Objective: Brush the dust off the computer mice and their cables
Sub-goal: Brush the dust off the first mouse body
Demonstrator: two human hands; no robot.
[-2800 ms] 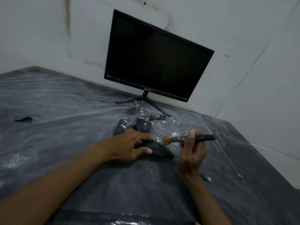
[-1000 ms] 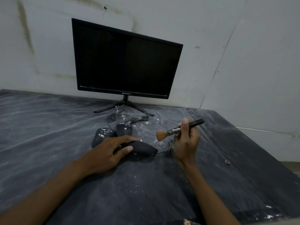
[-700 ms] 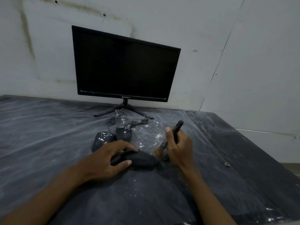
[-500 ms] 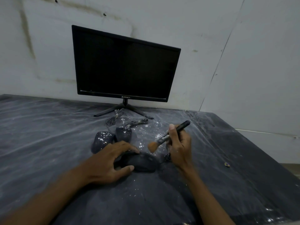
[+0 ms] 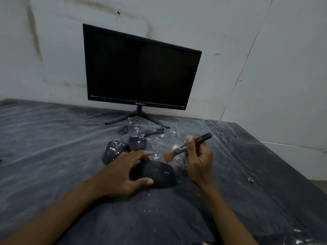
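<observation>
A black computer mouse [image 5: 157, 174] lies on the dark table [image 5: 53, 138], and my left hand [image 5: 122, 172] grips its left side between thumb and fingers. My right hand [image 5: 198, 161] holds a black-handled brush [image 5: 187, 146] with tan bristles, raised just above and behind the mouse's front. Two more mice lie behind: a dusty one [image 5: 114, 151] speckled white and another [image 5: 137, 142] beside it. Their coiled cables [image 5: 141, 130] lie near the monitor's stand. The held mouse's cable [image 5: 184, 169] is mostly hidden by my right hand.
A black monitor [image 5: 139, 68] stands on thin legs at the back against the white wall. The table is covered with plastic film and white dust specks. A small object [image 5: 250, 180] lies at the right. The table's right edge runs diagonally.
The brush dipped down to the mouse's front, then lifted off again. My left hand stayed on the mouse throughout. The camera view shifted slightly.
</observation>
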